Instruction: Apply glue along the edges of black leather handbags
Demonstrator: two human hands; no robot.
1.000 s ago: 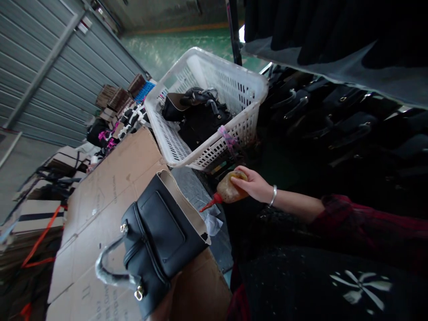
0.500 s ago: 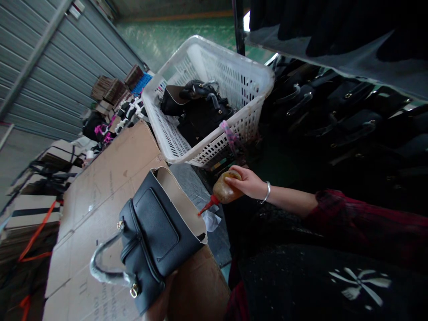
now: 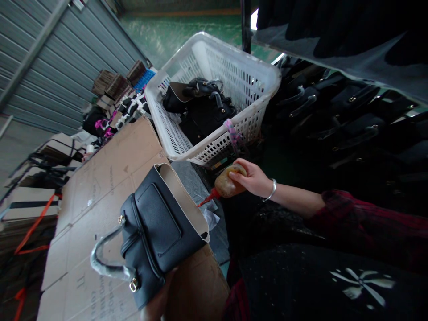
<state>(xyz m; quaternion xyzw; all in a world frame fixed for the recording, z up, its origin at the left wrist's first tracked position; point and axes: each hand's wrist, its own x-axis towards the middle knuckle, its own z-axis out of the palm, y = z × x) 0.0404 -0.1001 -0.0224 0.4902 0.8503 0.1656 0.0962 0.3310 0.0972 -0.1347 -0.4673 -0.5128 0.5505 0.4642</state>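
My right hand is closed around a squeeze bottle of amber liquid, probably glue. Its red nozzle points left, its tip just outside the open edge of a black handbag. The bag lies tilted, its pale lining showing at the open edge. A plastic-wrapped handle curves out at its left, with gold-coloured fittings. My left hand is at the underside of the bag, mostly covered by it; its fingers are hidden.
Flattened cardboard covers the work surface. Beyond it, a white plastic basket holds black bags. More black bags hang or lie in the dark at right. Stacked pieces with orange straps stand at left.
The bottle's nozzle tip has drawn slightly away from the bag's open edge, where it was over the lining. My right hand still grips the bottle. The whole view has shifted slightly.
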